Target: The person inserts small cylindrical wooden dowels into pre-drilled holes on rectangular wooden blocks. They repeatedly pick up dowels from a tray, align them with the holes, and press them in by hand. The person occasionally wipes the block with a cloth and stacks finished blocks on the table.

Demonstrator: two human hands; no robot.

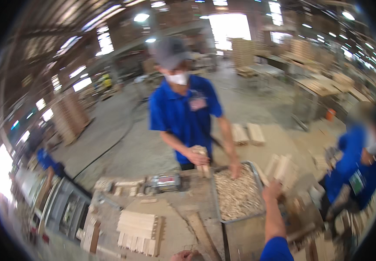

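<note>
My right hand [273, 190] reaches out beyond the right rim of a metal tray [218, 204]. It is at the near end of some pale wooden strips [280, 167]; blur hides whether its fingers grip them. Small wooden pegs [239, 195] fill the tray. Only a little of my left hand [187, 255] shows at the bottom edge, its fingers out of sight. Ahead of it lies a neat stack of wooden pieces [139, 226] on the bench [177, 209]. Across the bench, a co-worker in blue holds a bundle of wooden pieces [202, 158] and dips the other hand into the pegs.
A metal device [166, 182] sits at the bench's far edge beside loose wood offcuts [125, 188]. A long wooden board [205, 235] lies left of the tray. Another person in blue [355, 165] works at the right. Two wood stacks [248, 134] lie beyond the tray.
</note>
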